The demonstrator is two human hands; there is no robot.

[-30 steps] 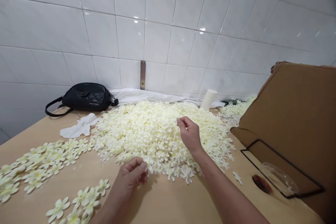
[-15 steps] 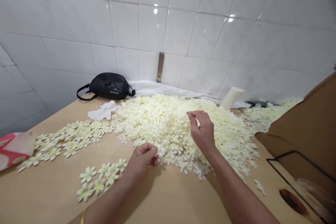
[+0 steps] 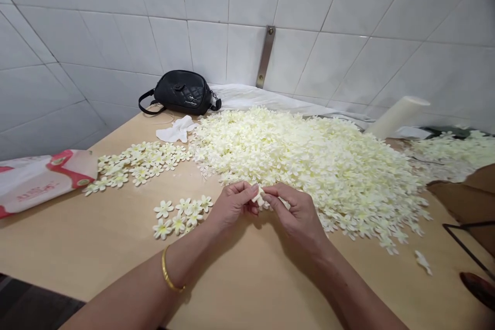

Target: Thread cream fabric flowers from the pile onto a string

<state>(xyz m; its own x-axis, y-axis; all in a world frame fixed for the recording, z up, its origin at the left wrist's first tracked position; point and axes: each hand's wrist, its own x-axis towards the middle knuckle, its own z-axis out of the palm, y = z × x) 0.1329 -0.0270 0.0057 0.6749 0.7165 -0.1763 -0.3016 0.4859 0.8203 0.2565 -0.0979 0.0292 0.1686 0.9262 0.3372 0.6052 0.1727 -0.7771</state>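
My left hand (image 3: 238, 203) and my right hand (image 3: 296, 211) meet over the front edge of a large heap of pale yellow-white artificial flowers (image 3: 294, 144). Between their fingertips is a small cream artificial flower (image 3: 259, 196), partly covered by the fingers. Both thumbs press against forefingers around it, one hand on each side. Left of my left hand lies a small group of flowers (image 3: 178, 224), face up with yellow centres. Farther back on the left, a wider spread of flowers (image 3: 143, 162) lies flat on the table (image 3: 127, 247).
A red and white plastic bag (image 3: 46, 180) lies at the left. At the back are a black pouch (image 3: 181, 92), white tissue (image 3: 176, 129) and a whitish roll (image 3: 398, 116). A cardboard box (image 3: 467, 206) and a thin black frame (image 3: 464, 247) stand at the right.
My right hand has come down from above the heap to my left hand, and both now grip a flower between them. The view has tilted downward and shifted left.
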